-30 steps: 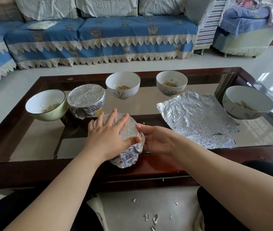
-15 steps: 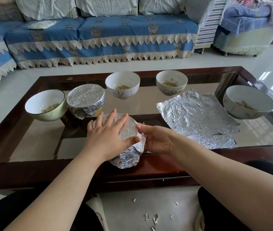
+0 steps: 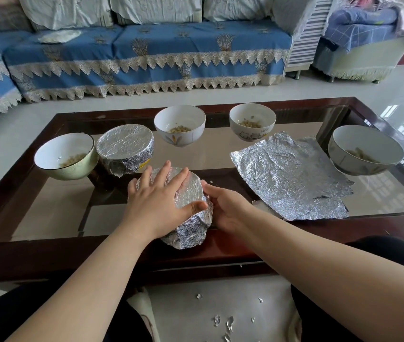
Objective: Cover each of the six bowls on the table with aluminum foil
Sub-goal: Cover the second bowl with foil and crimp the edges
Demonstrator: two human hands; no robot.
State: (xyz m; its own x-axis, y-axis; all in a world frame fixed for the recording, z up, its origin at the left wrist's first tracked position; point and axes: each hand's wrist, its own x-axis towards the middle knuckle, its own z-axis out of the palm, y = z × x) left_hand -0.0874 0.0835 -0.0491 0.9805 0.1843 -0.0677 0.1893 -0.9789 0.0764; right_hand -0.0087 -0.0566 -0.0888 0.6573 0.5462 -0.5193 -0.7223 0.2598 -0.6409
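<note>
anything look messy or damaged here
Yes. Small torn foil scraps lie scattered on the floor by the person's knees, and the loose foil sheet on the glass table is crumpled, with a ragged, torn near edge. No bowl looks tipped or spilled.

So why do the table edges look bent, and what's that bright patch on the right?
Head view: the wide lens bows the table edges and sofa; the patch is window glare on the glass top and floor; both hands and the foil stay sharp.

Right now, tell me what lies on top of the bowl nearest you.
Crinkled foil wraps it, with the left hand pressed flat on top and the right hand against its side. Its contents are hidden.
</note>
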